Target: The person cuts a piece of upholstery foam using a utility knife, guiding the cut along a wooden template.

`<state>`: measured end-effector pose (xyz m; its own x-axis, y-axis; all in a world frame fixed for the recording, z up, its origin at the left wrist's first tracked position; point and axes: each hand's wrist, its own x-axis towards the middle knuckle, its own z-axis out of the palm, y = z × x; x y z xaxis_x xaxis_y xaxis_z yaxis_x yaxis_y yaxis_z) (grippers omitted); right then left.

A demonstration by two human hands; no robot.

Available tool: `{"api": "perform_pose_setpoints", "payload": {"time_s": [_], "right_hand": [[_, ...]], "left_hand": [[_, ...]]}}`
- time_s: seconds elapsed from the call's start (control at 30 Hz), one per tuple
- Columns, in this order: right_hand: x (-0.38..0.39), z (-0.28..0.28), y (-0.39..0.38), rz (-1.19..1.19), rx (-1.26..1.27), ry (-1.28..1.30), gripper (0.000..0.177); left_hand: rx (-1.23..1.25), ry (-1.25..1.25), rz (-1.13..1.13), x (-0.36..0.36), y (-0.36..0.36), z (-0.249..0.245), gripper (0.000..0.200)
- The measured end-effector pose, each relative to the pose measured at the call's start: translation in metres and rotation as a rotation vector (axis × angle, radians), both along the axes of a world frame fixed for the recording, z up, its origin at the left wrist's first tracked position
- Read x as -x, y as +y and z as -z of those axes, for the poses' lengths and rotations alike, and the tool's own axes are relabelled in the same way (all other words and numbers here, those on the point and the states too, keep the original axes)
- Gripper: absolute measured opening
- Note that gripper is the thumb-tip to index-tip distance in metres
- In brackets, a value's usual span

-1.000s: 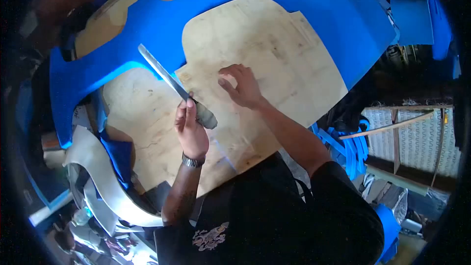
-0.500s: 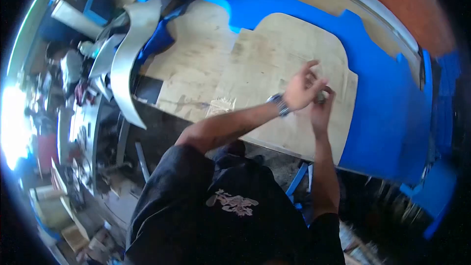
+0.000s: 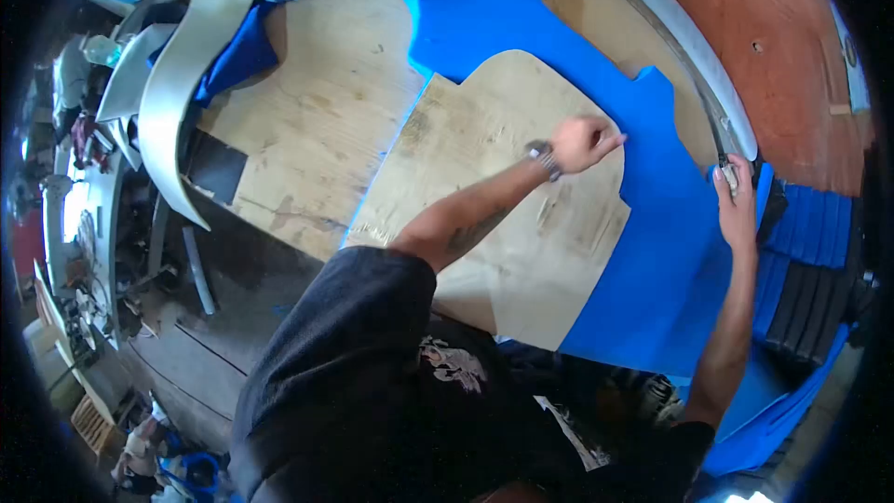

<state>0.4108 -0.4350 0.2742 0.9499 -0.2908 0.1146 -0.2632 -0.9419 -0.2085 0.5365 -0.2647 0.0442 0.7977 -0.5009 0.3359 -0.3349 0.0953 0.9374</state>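
As I watch from far off, right hand (image 3: 738,210): pinching a grey piece (image 3: 729,179) between thumb and fingers, by the right edge of the blue sheet (image 3: 643,289).
Grey piece: lying inside the right hand's grip, close to the lower end of the grey strip (image 3: 700,58); my view is too small and partly covered to tell its full shape.
Left hand (image 3: 585,144): above the board (image 3: 475,149), near its rounded edge, well apart from the grey piece. I see the fingers curled and the thumb drawn in; whether the tips meet, or whether the hand touches the board, I cannot tell.
Left wrist: wearing a watch (image 3: 545,160).
Board: flat on top, between the blue sheet and the plywood (image 3: 307,102), under the left forearm.
Blue sheet: spread around the board's far and right sides, its cut-out outline showing a tan sheet (image 3: 582,5) beyond.
Grey strip: curving along the tan sheet's outer edge, with a red-brown panel (image 3: 745,9) behind it.
Far left of my view: a white curved panel (image 3: 172,79) beside a dark blue cloth (image 3: 247,51).
Right side: blue folds (image 3: 810,224) stacked past the right hand.
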Motion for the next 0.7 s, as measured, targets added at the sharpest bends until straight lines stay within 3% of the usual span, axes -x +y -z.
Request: {"api": "perform_pose_setpoints", "payload": {"time_s": [0.17,0.23,0.37,0.5,0.7], "right_hand": [[-0.140,-0.013,0.035,-0.483,0.152,0.276,0.024],[-0.211,0.031,0.059,-0.731,0.189,0.389,0.025],[-0.288,0.089,0.093,-1.138,0.300,0.421,0.029],[-0.324,0.108,0.105,-1.284,0.279,0.556,0.035],[-0.336,0.113,0.111,-1.286,0.299,0.673,0.041]], "left_hand": [[0.182,0.209,0.061,0.009,0.004,0.056,0.031],[-0.002,0.223,0.068,-0.002,0.007,0.044,0.028],[-0.044,0.255,0.107,0.001,0.007,0.045,0.024],[-0.023,0.221,0.071,0.000,0.009,0.049,0.020],[0.099,0.252,-0.011,0.012,0.017,0.049,0.015]]}}
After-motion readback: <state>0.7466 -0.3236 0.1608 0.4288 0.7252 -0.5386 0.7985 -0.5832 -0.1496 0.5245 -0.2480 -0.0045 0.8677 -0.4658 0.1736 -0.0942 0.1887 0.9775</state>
